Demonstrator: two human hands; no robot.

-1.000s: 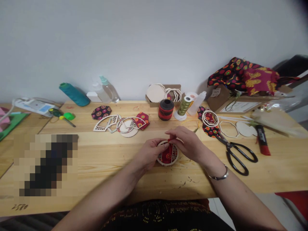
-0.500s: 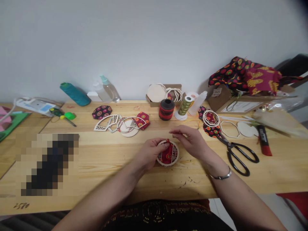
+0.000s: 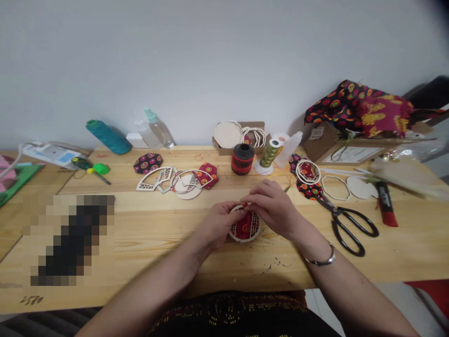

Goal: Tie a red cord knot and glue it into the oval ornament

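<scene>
A: Biggest first?
B: Wooden table (image 3: 150,252), then scissors (image 3: 336,212), right of the right hand (image 3: 275,208).
A: Hands?
B: Left hand (image 3: 220,224) grips round lattice frame (image 3: 251,228), set between both; right fingers bunched at its top edge, can't tell if pinching.

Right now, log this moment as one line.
left hand: holds round lattice frame; right hand: at its top edge; scissors: right of both hands; red-and-black spool: beyond them

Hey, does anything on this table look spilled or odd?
Small dark bits are scattered near the front edge of the table, looking messy on pale wood; scraps or stains, I can't tell. A pixelated patch at the picture's left hides what's beneath.
</scene>
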